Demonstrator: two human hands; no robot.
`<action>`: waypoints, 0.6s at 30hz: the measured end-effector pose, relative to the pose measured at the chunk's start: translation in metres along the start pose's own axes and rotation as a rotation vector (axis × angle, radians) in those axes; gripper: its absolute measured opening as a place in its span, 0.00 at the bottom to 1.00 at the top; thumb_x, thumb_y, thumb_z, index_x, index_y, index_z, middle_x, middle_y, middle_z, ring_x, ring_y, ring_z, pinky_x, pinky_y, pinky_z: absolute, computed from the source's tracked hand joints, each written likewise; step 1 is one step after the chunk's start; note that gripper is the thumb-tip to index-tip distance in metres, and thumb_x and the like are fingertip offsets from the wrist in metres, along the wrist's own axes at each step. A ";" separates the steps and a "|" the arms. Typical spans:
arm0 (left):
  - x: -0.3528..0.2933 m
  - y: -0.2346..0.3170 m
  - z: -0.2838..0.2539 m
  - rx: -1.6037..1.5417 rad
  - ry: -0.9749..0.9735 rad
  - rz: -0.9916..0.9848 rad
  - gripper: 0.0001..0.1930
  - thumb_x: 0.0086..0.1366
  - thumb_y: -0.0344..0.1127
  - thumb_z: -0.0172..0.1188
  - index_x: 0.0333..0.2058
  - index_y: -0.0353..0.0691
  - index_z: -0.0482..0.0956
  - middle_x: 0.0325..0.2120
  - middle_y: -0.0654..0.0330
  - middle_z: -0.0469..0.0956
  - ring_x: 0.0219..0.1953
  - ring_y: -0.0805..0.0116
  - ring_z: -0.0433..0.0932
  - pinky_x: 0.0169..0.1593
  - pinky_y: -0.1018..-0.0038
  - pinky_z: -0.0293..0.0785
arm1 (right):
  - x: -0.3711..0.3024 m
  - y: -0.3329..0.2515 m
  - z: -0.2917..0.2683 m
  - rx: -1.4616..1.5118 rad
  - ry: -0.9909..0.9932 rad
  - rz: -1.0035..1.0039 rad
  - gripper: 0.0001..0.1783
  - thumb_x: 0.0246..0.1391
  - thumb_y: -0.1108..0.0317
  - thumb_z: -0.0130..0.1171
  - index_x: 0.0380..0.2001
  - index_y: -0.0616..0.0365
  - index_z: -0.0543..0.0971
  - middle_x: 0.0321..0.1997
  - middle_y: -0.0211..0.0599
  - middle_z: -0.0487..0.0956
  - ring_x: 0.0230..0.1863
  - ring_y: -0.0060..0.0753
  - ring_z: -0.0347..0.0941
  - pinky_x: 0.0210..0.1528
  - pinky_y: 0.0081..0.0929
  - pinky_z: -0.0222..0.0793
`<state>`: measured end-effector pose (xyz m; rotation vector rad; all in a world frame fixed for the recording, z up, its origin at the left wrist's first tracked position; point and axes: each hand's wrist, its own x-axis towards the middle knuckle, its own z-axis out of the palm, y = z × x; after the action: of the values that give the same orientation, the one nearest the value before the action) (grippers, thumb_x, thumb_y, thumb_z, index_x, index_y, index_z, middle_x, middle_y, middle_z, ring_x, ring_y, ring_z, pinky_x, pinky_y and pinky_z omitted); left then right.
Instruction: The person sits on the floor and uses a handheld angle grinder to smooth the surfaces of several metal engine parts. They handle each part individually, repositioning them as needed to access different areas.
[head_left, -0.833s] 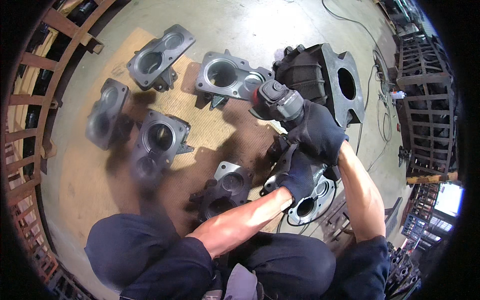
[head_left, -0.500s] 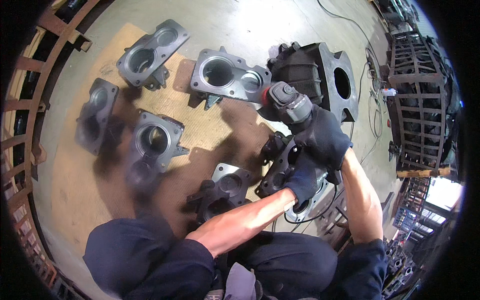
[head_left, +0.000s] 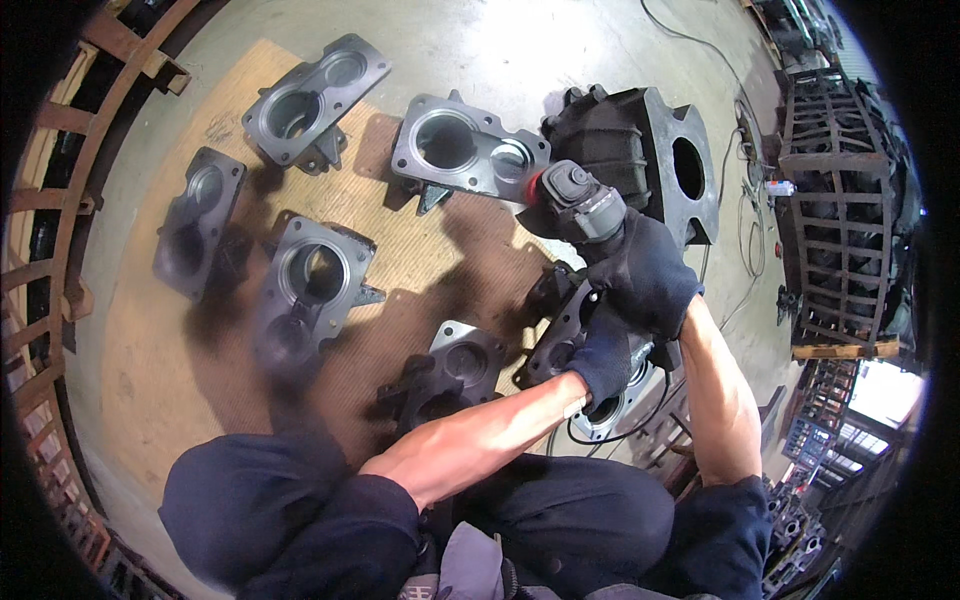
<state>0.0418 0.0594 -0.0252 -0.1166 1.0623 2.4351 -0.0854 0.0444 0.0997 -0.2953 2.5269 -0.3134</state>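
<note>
Both of my gloved hands are closed around an angle grinder (head_left: 585,208). My right hand (head_left: 648,272) wraps its body just behind the gear head. Lower down, my left hand (head_left: 606,358) grips towards the rear, where its fingers are partly hidden. A black cord (head_left: 664,402) curves down from the tool. The grinder's head, with a red rim, is at the right end of a grey metal casting (head_left: 478,178) with two round bores; whether the disc touches it I cannot tell. Another casting (head_left: 548,350) lies under my hands, partly covered.
Several similar castings, such as one at the upper left (head_left: 318,95) and one at the near middle (head_left: 478,350), lie on a brown cardboard sheet (head_left: 140,370). A large dark housing (head_left: 605,140) sits beyond my right hand. Metal racks (head_left: 835,210) line the right; cables (head_left: 745,200) cross the floor.
The view has shifted slightly, so the castings on the left appear a little further right. Both hands keep their hold on the angle grinder, whose head stays at the same casting's end.
</note>
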 end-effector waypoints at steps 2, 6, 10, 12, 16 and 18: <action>-0.013 0.034 -0.003 0.264 0.011 -0.024 0.27 0.71 0.28 0.53 0.67 0.33 0.61 0.64 0.55 0.67 0.66 0.68 0.64 0.68 0.73 0.61 | 0.000 0.003 0.007 0.065 0.036 -0.046 0.31 0.34 0.56 0.74 0.43 0.62 0.81 0.39 0.58 0.84 0.46 0.61 0.80 0.49 0.42 0.77; -0.017 0.005 -0.021 -0.034 0.031 -0.032 0.28 0.73 0.33 0.49 0.69 0.35 0.58 0.66 0.52 0.64 0.70 0.64 0.59 0.73 0.69 0.54 | 0.011 -0.021 0.014 0.056 0.012 -0.142 0.29 0.34 0.58 0.72 0.42 0.62 0.81 0.38 0.58 0.84 0.45 0.61 0.81 0.49 0.41 0.77; -0.033 0.042 -0.019 0.657 0.077 0.136 0.27 0.73 0.32 0.48 0.69 0.35 0.58 0.66 0.50 0.63 0.71 0.65 0.58 0.73 0.68 0.53 | 0.002 -0.032 0.008 -0.036 -0.026 -0.077 0.29 0.37 0.56 0.70 0.43 0.62 0.81 0.40 0.59 0.83 0.46 0.59 0.80 0.50 0.42 0.76; -0.024 0.012 -0.010 0.633 0.125 0.202 0.25 0.73 0.32 0.49 0.67 0.35 0.61 0.64 0.51 0.65 0.68 0.65 0.61 0.71 0.69 0.56 | -0.002 -0.015 0.009 0.057 0.001 -0.124 0.29 0.40 0.55 0.71 0.44 0.63 0.81 0.42 0.59 0.83 0.48 0.60 0.80 0.50 0.41 0.76; -0.017 0.016 0.015 0.262 0.126 0.092 0.19 0.71 0.26 0.52 0.59 0.33 0.68 0.56 0.55 0.71 0.59 0.69 0.68 0.64 0.73 0.65 | -0.012 0.005 -0.002 0.069 -0.027 0.011 0.29 0.45 0.54 0.70 0.47 0.62 0.80 0.44 0.60 0.83 0.50 0.61 0.78 0.51 0.41 0.75; -0.015 0.008 0.019 0.264 0.108 0.099 0.20 0.71 0.26 0.53 0.60 0.31 0.67 0.56 0.54 0.71 0.59 0.69 0.68 0.64 0.72 0.66 | -0.014 0.010 0.003 0.107 -0.021 -0.037 0.27 0.46 0.56 0.70 0.46 0.62 0.80 0.44 0.60 0.82 0.51 0.61 0.78 0.51 0.42 0.74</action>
<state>0.0537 0.0620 -0.0030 -0.1113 1.4583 2.3704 -0.0740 0.0571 0.1017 -0.3016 2.4764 -0.4553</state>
